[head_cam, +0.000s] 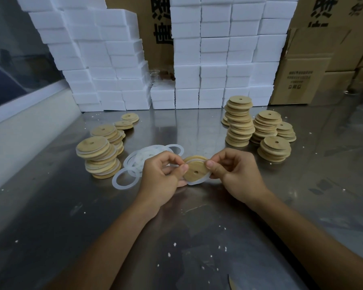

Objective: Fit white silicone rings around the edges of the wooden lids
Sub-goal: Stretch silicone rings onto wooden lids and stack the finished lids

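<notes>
Both hands meet over the steel table (176, 216) in my view. My left hand (161, 176) pinches the near-left edge of a wooden lid (197, 169), thumb on its face; my right hand (233, 172) pinches the opposite edge, thumb tip on the rim. I see a white ring (198, 181) partly on this lid, sagging loose below its lower edge. Loose rings (143, 159) lie heaped just left of my left hand. Lids wearing rings stack at left (98, 158); bare lids (239, 122) stack at right. White foam boxes (214, 59) and cardboard cartons (302, 80) stand behind.
</notes>
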Demonstrator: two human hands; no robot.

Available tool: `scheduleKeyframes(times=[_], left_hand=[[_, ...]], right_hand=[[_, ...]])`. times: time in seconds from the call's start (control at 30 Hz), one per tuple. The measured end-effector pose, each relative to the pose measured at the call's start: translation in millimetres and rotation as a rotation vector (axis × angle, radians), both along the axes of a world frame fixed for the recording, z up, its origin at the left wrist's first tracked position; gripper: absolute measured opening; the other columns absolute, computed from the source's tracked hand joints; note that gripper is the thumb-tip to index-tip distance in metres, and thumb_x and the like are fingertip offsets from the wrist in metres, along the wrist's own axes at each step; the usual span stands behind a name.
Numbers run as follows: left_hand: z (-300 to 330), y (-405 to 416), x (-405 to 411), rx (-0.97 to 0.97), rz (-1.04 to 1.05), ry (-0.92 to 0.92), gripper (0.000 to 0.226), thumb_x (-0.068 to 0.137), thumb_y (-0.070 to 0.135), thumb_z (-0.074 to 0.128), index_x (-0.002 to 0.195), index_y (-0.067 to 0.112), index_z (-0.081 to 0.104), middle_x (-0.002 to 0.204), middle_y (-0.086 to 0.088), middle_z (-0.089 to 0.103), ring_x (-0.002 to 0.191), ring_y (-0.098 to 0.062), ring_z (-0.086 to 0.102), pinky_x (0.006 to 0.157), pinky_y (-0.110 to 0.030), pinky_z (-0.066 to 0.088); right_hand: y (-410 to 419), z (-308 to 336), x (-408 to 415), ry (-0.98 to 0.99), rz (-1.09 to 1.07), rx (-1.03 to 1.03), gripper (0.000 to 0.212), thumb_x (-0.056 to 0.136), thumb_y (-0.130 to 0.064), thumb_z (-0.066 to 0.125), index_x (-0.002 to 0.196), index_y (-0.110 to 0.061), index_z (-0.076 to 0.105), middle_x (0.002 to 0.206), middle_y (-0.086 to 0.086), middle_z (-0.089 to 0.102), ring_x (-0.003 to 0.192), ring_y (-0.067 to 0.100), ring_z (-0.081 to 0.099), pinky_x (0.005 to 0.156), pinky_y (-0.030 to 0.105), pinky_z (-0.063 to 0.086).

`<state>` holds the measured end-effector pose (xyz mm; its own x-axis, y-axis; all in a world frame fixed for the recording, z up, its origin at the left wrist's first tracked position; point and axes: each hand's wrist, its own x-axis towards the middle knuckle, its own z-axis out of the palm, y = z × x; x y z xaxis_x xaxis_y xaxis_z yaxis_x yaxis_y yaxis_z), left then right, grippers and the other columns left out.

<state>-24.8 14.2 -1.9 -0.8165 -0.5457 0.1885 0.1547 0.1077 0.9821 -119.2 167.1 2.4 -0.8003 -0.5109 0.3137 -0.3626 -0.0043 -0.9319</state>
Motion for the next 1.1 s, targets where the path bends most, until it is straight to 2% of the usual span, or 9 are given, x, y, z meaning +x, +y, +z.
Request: scheduleKeyframes(times=[0.1, 0.3, 0.43, 0.57, 0.7, 0.77, 0.9, 1.0, 1.1], left_hand=[[0, -1, 0, 0.071, 0.001, 0.001, 0.014, 0.087, -0.006, 0.065, 0.078, 0.004, 0.06, 0.072, 0.002, 0.073, 0.076, -0.02, 0.075, 0.059, -0.029, 0.059], [0, 0, -1, 0.136, 0.002, -0.021, 0.014, 0.086, -0.006, 0.066, 0.077, 0.003, 0.06, 0.075, 0.002, 0.072, 0.079, -0.023, 0.075, 0.061, -0.033, 0.06], [1, 4, -3, 0.184, 0.014, -0.044, 0.017, 0.086, -0.007, 0.067, 0.074, 0.005, 0.061, 0.09, -0.01, 0.067, 0.083, -0.025, 0.074, 0.066, -0.04, 0.061], [3, 3, -1, 0.227, 0.027, -0.065, 0.016, 0.087, -0.005, 0.066, 0.075, 0.005, 0.062, 0.108, -0.025, 0.063, 0.089, -0.028, 0.072, 0.071, -0.045, 0.061], [5, 3, -1, 0.309, 0.023, -0.041, 0.019, 0.089, -0.005, 0.063, 0.074, 0.005, 0.059, 0.109, -0.028, 0.063, 0.091, -0.031, 0.071, 0.075, -0.049, 0.06], [6, 3, -1, 0.346, 0.011, -0.021, 0.018, 0.09, -0.006, 0.061, 0.075, 0.004, 0.057, 0.108, -0.027, 0.065, 0.09, -0.03, 0.072, 0.075, -0.048, 0.06], [3, 4, -1, 0.175, 0.019, -0.025, 0.014, 0.089, -0.002, 0.064, 0.08, 0.006, 0.058, 0.103, -0.02, 0.069, 0.088, -0.026, 0.073, 0.076, -0.046, 0.061], [0, 4, 0, -0.038, 0.047, 0.004, 0.015, 0.086, 0.002, 0.07, 0.083, 0.011, 0.058, 0.094, -0.013, 0.071, 0.084, -0.025, 0.073, 0.075, -0.048, 0.061], [-1, 2, 0, -0.167, 0.058, 0.059, 0.018, 0.084, 0.007, 0.073, 0.083, 0.021, 0.06, 0.092, -0.006, 0.071, 0.085, -0.024, 0.073, 0.075, -0.052, 0.06]], right_hand=[[0, -1, 2, -0.016, 0.021, -0.006, 0.014, 0.086, -0.007, 0.072, 0.088, 0.005, 0.068, 0.08, 0.018, 0.073, 0.067, 0.018, 0.067, 0.068, 0.03, 0.061], [1, -1, -2, -0.151, 0.055, -0.062, 0.011, 0.087, 0.003, 0.067, 0.085, 0.013, 0.064, 0.066, 0.007, 0.068, 0.059, 0.008, 0.064, 0.062, 0.019, 0.057], [4, -1, -4, -0.253, 0.077, -0.139, 0.011, 0.086, 0.009, 0.064, 0.076, 0.006, 0.063, 0.059, 0.001, 0.069, 0.056, 0.005, 0.065, 0.06, 0.017, 0.055], [2, -1, -3, -0.215, 0.065, -0.154, 0.008, 0.085, 0.006, 0.067, 0.078, 0.005, 0.065, 0.061, 0.001, 0.07, 0.059, 0.006, 0.066, 0.063, 0.019, 0.057], [0, -2, 0, -0.196, 0.062, -0.136, 0.01, 0.083, -0.01, 0.072, 0.084, 0.0, 0.067, 0.073, 0.009, 0.072, 0.067, 0.012, 0.067, 0.068, 0.028, 0.06], [-1, -2, 2, -0.202, 0.077, -0.102, 0.009, 0.085, -0.01, 0.071, 0.084, -0.003, 0.064, 0.076, 0.012, 0.071, 0.068, 0.014, 0.069, 0.067, 0.033, 0.06], [1, -3, 1, -0.052, 0.027, -0.069, 0.009, 0.088, -0.004, 0.068, 0.083, -0.005, 0.062, 0.069, 0.001, 0.072, 0.064, 0.01, 0.069, 0.058, 0.027, 0.058], [3, -2, 2, 0.132, -0.028, -0.014, 0.008, 0.088, -0.005, 0.07, 0.084, -0.006, 0.063, 0.073, 0.002, 0.071, 0.067, 0.012, 0.067, 0.06, 0.034, 0.058], [0, -2, 7, 0.264, -0.058, 0.064, 0.006, 0.087, -0.007, 0.073, 0.084, -0.008, 0.067, 0.076, -0.004, 0.07, 0.07, 0.01, 0.066, 0.064, 0.039, 0.057]])
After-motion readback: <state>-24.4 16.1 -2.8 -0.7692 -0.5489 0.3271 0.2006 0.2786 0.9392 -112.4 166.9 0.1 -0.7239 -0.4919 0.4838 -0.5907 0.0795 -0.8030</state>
